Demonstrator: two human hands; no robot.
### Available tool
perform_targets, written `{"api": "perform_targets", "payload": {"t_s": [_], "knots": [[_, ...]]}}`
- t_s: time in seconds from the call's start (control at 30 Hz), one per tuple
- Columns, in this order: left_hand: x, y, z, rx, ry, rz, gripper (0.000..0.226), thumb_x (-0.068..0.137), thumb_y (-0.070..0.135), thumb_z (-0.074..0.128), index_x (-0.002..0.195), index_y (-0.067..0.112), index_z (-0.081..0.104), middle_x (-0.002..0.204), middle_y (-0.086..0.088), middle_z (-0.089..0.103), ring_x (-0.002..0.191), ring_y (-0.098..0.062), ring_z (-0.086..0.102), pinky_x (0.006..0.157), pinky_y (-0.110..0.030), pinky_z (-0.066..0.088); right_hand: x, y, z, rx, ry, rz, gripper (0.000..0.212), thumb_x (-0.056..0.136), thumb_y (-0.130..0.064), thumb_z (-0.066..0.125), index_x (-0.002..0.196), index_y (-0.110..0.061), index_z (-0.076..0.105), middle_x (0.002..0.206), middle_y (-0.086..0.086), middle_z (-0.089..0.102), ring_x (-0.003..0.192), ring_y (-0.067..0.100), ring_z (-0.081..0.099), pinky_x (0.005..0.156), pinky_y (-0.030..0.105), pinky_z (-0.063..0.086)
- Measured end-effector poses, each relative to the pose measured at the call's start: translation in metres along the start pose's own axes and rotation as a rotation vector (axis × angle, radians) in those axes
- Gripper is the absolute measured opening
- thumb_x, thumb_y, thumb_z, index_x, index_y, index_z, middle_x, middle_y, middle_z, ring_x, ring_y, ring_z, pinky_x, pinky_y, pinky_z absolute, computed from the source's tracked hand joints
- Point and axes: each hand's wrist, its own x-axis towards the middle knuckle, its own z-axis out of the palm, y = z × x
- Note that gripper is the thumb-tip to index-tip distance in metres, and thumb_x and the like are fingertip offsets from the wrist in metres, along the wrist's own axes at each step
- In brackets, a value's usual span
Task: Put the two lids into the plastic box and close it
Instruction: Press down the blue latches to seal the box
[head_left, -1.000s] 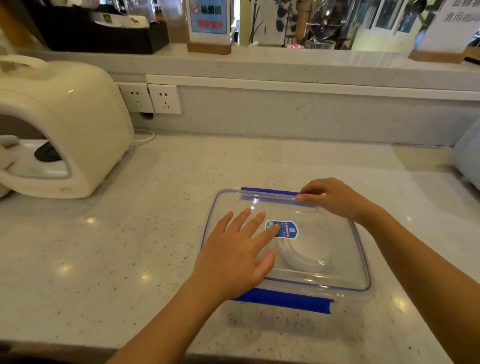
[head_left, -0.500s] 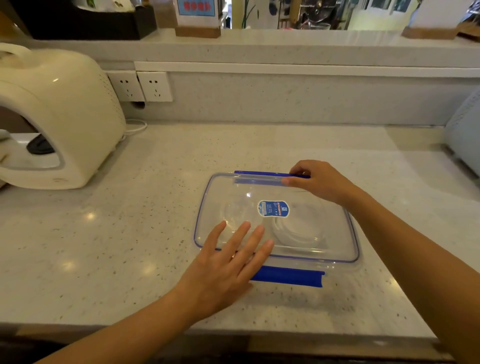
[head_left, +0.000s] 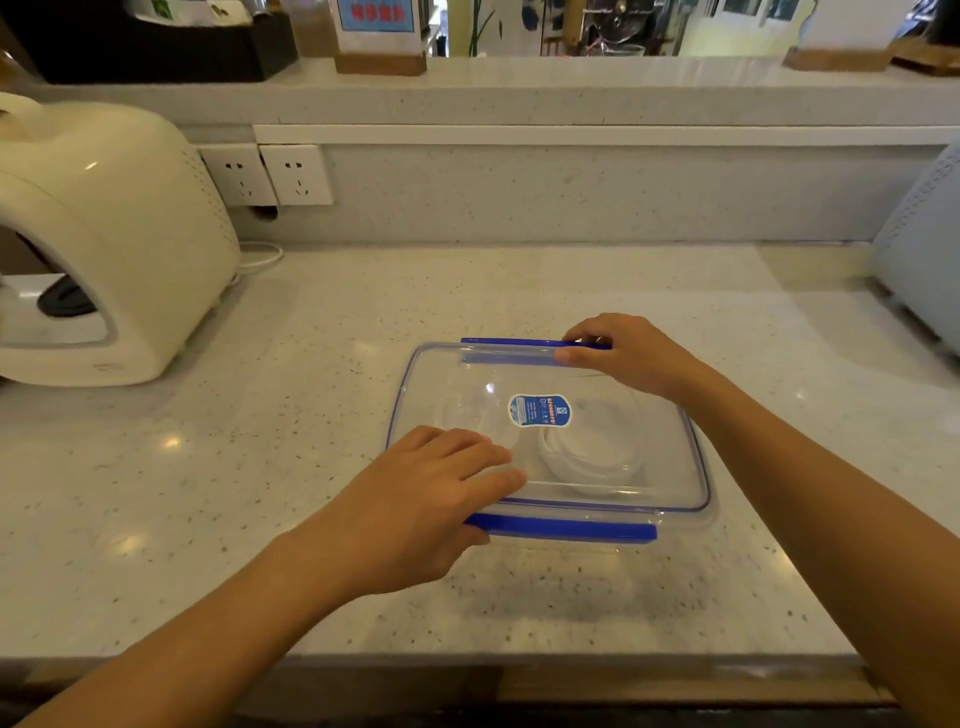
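Note:
A clear plastic box (head_left: 675, 457) with its clear cover on top sits on the counter in front of me. The cover carries a blue oval sticker (head_left: 540, 410). One round clear lid (head_left: 592, 457) shows through the cover at the right; a fainter round outline lies at the left, partly under my hand. My left hand (head_left: 431, 493) rests on the near left corner, thumb at the near blue latch (head_left: 571, 530). My right hand (head_left: 623, 353) grips the right end of the far blue latch (head_left: 509, 343), fingers curled over it.
A cream appliance (head_left: 104, 239) stands at the left, with wall sockets (head_left: 270, 174) behind it. A pale blue appliance (head_left: 924, 260) is at the right edge. A raised ledge (head_left: 519, 88) runs along the back. The counter's front edge (head_left: 519, 660) lies close below the box.
My left hand slid from the middle of the cover back to its near left corner and the near latch. My right hand stayed on the far latch. The camera tilted slightly.

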Motion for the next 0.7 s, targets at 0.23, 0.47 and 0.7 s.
{"api": "perform_targets", "payload": {"t_s": [0.23,0.47,0.7], "knots": [[0.021,-0.017,0.01,-0.221,-0.084,0.114,0.053,0.077,0.039,0.059,0.126,0.023,0.047,0.134,0.002,0.054,0.125,-0.015,0.047,0.104,-0.034,0.031,0.002,-0.001,-0.002,-0.003,-0.046,0.007,0.041,0.085,-0.04,0.055,0.117,-0.015,0.056,0.118,0.009,0.061,0.097,0.014,0.05,0.071,0.027,0.044],[0.027,-0.024,0.02,-0.481,-0.181,0.014,0.055,0.08,0.044,0.059,0.13,0.029,0.042,0.139,0.011,0.047,0.132,-0.003,0.035,0.115,-0.037,0.026,0.001,-0.002,-0.004,0.015,-0.044,-0.034,0.038,0.086,-0.035,0.055,0.116,-0.013,0.058,0.117,0.009,0.061,0.096,0.014,0.051,0.067,0.017,0.043],[0.025,-0.022,0.022,-0.487,-0.174,0.028,0.051,0.084,0.042,0.055,0.131,0.029,0.041,0.14,0.01,0.045,0.131,0.002,0.028,0.115,-0.028,0.017,0.003,-0.002,-0.004,0.041,-0.011,-0.018,0.031,0.086,-0.029,0.058,0.112,-0.012,0.063,0.111,0.008,0.064,0.09,0.014,0.052,0.06,0.015,0.041]]}}
